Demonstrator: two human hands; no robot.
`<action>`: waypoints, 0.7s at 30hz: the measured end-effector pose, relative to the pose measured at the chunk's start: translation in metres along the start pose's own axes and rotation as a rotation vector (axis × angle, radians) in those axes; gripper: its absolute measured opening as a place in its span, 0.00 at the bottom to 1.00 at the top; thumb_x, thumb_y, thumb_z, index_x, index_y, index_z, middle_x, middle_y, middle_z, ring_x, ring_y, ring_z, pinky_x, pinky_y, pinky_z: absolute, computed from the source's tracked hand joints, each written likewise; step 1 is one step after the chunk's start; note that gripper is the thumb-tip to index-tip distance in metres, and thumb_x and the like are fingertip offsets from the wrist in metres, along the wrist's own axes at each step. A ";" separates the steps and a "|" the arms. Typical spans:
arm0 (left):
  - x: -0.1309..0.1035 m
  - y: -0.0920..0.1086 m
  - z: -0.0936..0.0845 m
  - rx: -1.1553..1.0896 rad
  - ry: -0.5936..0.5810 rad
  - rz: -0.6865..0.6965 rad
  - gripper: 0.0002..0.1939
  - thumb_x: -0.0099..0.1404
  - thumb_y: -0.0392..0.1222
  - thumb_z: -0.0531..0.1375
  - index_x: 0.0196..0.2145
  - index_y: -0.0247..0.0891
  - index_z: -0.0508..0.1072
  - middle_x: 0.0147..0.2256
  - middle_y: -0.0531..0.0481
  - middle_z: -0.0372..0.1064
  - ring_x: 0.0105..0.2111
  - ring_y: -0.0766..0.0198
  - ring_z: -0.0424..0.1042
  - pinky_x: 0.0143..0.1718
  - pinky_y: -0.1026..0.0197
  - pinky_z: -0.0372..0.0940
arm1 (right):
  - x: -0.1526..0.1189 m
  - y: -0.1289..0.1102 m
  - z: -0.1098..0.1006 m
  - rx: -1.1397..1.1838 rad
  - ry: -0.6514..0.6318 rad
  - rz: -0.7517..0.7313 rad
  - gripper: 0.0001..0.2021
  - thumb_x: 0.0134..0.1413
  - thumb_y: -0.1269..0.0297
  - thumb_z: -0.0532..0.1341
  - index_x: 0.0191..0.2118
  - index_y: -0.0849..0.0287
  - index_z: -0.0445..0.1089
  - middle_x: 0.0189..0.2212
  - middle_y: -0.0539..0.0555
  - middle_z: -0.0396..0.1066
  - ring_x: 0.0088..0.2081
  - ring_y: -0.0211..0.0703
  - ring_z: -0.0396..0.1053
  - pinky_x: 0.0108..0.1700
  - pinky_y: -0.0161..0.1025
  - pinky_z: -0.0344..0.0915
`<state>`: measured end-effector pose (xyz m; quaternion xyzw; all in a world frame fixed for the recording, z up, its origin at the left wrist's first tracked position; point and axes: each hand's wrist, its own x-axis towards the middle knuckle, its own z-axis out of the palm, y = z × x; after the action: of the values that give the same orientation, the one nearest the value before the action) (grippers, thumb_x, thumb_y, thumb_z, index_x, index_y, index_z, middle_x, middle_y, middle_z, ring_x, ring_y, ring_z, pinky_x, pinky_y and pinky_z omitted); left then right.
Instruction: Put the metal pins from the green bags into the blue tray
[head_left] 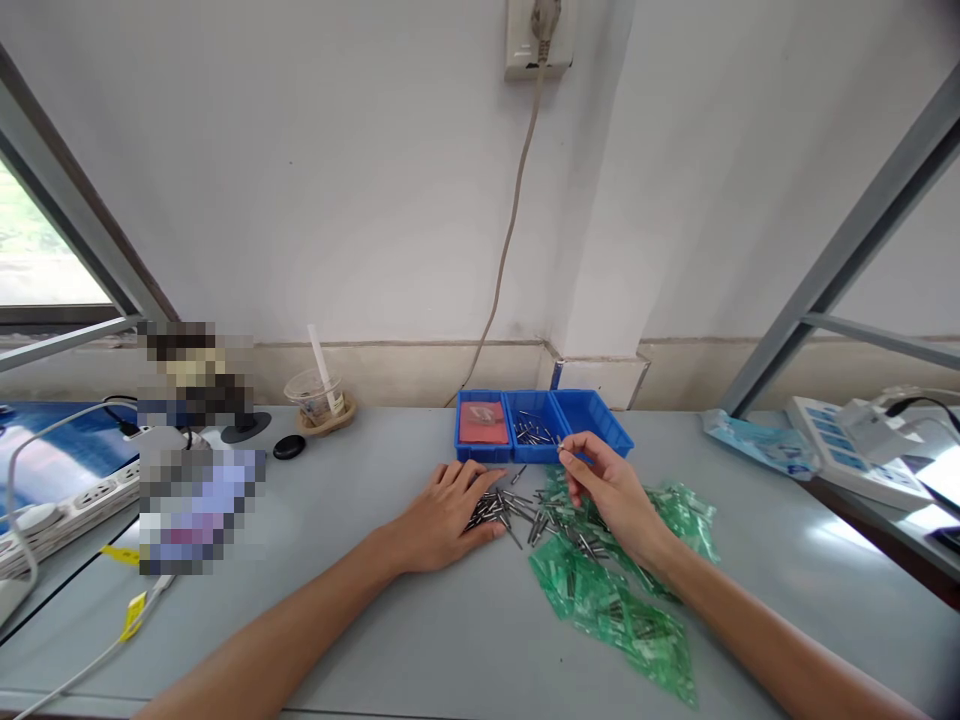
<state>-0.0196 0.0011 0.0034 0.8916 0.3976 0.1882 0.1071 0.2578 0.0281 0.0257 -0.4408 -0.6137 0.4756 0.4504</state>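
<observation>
A loose pile of small metal rods (491, 508) lies on the grey table. My left hand (448, 518) rests beside and partly over the pile, fingers spread, thumb and forefinger apart around the rods. Raised above the green plastic bags (615, 610), my right hand (604, 488) pinches a small metal rod (560, 446) between thumb and forefinger, close to the blue bins' front edge. More rods lie on and in the green bags. The middle blue bin (532, 428) holds several rods. In the left blue bin (465, 452) sits a red card with a small clear packet.
The right blue bin (600, 425) stands against the wall base. Far left are power strips (97, 492), cables, a black round object (289, 447) and a plastic cup with a straw (319, 395). A blue packet (757, 443) and another power strip (855, 450) lie right.
</observation>
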 end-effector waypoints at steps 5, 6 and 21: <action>-0.001 0.001 0.001 0.019 0.001 0.011 0.33 0.78 0.61 0.50 0.73 0.50 0.50 0.60 0.41 0.62 0.56 0.47 0.63 0.58 0.42 0.59 | -0.001 -0.001 0.000 -0.006 0.016 0.008 0.20 0.64 0.40 0.63 0.44 0.53 0.68 0.25 0.47 0.63 0.26 0.41 0.62 0.31 0.39 0.64; -0.001 0.001 0.001 0.024 -0.002 0.008 0.33 0.78 0.61 0.50 0.74 0.49 0.50 0.60 0.41 0.62 0.56 0.46 0.63 0.59 0.42 0.59 | -0.001 -0.002 0.000 0.000 0.014 0.010 0.20 0.64 0.40 0.63 0.44 0.52 0.68 0.25 0.47 0.63 0.26 0.40 0.62 0.31 0.39 0.64; -0.001 0.004 0.003 0.074 0.053 0.010 0.28 0.77 0.61 0.53 0.66 0.44 0.62 0.55 0.42 0.66 0.51 0.47 0.64 0.55 0.43 0.60 | 0.002 0.004 0.000 0.119 0.027 0.002 0.19 0.63 0.42 0.64 0.43 0.53 0.73 0.34 0.49 0.66 0.28 0.38 0.61 0.29 0.37 0.64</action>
<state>-0.0164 -0.0022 0.0020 0.8917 0.4024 0.1975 0.0626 0.2576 0.0308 0.0221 -0.4201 -0.5777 0.5057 0.4838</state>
